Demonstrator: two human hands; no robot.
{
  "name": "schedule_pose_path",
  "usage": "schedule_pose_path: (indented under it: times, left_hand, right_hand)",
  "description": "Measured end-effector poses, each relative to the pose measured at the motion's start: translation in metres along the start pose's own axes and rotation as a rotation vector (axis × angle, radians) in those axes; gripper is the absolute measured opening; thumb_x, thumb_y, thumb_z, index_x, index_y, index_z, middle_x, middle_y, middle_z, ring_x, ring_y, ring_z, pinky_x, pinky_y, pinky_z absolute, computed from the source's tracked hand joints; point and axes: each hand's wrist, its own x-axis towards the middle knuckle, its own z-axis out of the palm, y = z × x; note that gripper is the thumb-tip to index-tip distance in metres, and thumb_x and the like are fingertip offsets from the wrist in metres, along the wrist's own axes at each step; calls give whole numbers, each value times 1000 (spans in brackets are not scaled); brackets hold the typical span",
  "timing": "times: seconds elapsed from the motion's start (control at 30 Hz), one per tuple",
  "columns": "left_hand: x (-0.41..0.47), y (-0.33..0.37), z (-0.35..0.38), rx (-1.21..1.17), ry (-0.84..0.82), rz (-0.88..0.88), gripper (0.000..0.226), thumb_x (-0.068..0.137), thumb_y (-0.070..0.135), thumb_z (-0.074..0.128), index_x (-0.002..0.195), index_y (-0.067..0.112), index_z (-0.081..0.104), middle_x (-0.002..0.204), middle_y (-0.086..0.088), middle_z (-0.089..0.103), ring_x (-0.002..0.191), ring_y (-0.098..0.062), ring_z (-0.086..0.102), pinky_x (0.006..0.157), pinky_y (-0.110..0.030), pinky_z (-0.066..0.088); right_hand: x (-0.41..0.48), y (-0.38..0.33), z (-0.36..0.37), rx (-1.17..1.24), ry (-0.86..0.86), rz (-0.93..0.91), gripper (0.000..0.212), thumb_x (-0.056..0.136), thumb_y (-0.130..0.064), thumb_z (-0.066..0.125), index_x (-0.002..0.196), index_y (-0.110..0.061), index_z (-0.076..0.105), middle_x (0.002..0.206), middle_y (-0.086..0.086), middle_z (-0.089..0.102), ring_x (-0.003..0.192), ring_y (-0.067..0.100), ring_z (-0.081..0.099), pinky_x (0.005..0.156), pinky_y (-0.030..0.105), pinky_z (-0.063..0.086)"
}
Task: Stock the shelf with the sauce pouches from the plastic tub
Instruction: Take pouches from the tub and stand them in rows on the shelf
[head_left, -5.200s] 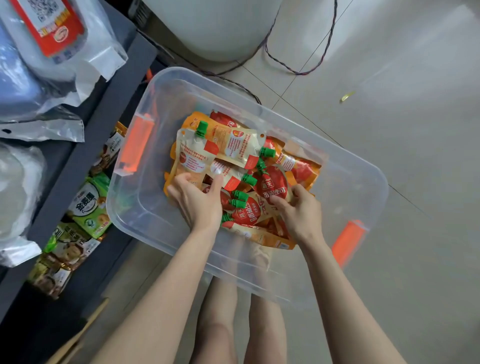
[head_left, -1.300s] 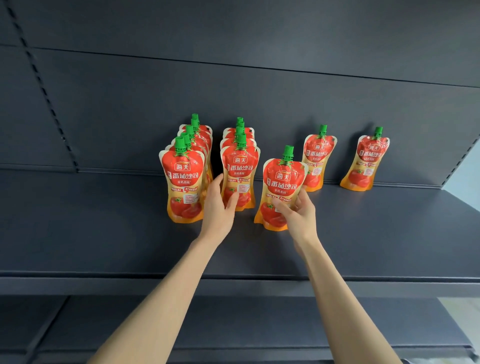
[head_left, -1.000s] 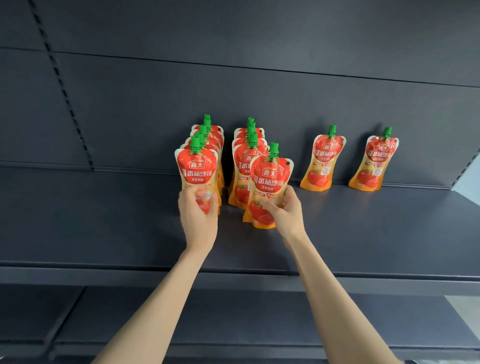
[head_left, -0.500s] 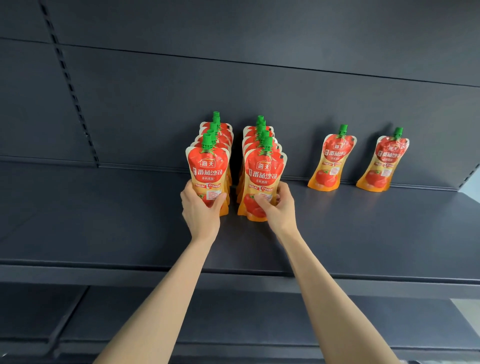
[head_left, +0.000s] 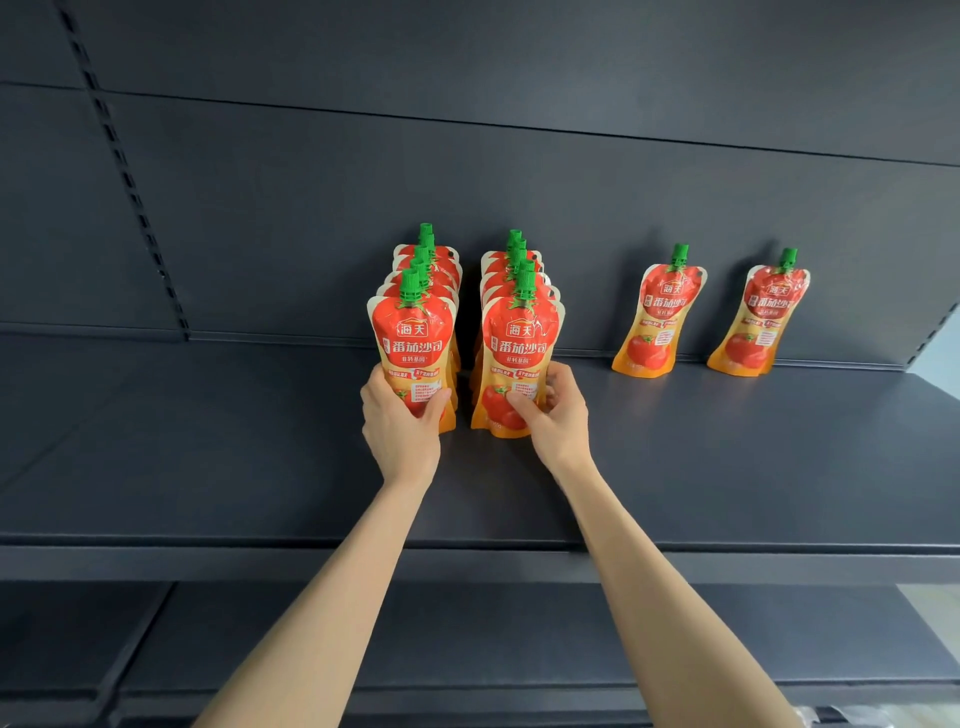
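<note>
heading two rows (head_left: 435, 262) on the shelf (head_left: 208, 441) stand red, green-capped sauce pouches (head_left: 413, 343). left hand (head_left: 400, 428) grips one, right hand (head_left: 558, 415) another.

Each hand (head_left: 400, 423) (head_left: 556, 415) grips an upright front sauce pouch (head_left: 414, 345) (head_left: 521, 353), seemingly resting on the shelf (head_left: 208, 441).

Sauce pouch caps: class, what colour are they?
Green, clearest in the head view on the cap of the pouch the left hand holds.

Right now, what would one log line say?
left hand: grips front red spouted sauce pouch, left row | right hand: grips front pouch, right row | dark shelf: two lone pouches right
</note>
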Motion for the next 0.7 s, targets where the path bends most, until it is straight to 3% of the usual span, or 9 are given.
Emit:
schedule_pose_path:
  times: [0.13,0.33,0.5,0.7]
  left_hand:
    - [-1,2,-2,30,-10,-4,76,76,40,73,134,11,35,129,-11,49,118,-26,51,95,-53,46]
    - [-16,8,-14,163,-37,-6,85,80,39,69,144,8,22,144,-16,35,132,-31,37,103,-50,37]
    - [-47,25,-28,151,-30,197,58,83,29,67,131,7,43,135,-14,45,125,-30,41,97,-51,44]
    - [-91,74,-24,-27,-247,371,32,87,25,63,117,14,58,115,-2,61,107,-18,54,90,-34,48]
  right_hand:
    - [-4,-6,0,-40,0,12,42,88,-21,64,124,-12,46,123,1,59,101,6,53,79,14,45]
    - [-12,-6,-7,-184,31,-8,50,86,-29,66,130,-16,45,130,3,56,119,19,52,100,38,47]
    - [-35,-17,-29,-245,78,-35,54,90,-28,62,138,-16,40,142,2,44,129,18,43,105,37,40]
    - [-77,-34,-92,-256,169,-104,30,92,-21,58,122,-15,59,124,-2,60,116,14,53,100,29,42]
